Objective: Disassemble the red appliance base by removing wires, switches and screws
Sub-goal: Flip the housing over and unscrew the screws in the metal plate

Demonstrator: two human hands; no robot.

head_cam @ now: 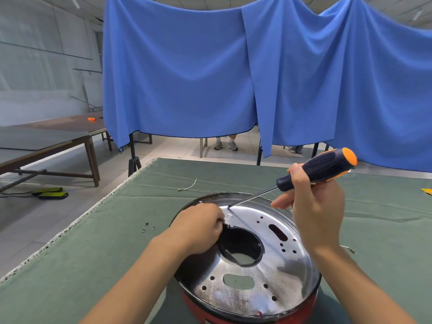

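The red appliance base (233, 312) lies on the green table cloth, its shiny metal plate (275, 272) facing up with a large round hole in the middle. My right hand (313, 206) grips a black and orange screwdriver (320, 168). Its tip sits on a screw (228, 207) at the plate's far rim. My left hand (198, 226) rests on the plate's left side, fingers curled at the edge of the round hole. What those fingers hold is hidden.
Three loose screws (147, 226) lie on the cloth left of the base. A short white wire (188, 185) lies farther back. Another wire end (349, 249) shows at the right, a yellow object (426, 190) at the far right edge. Blue curtains hang behind the table.
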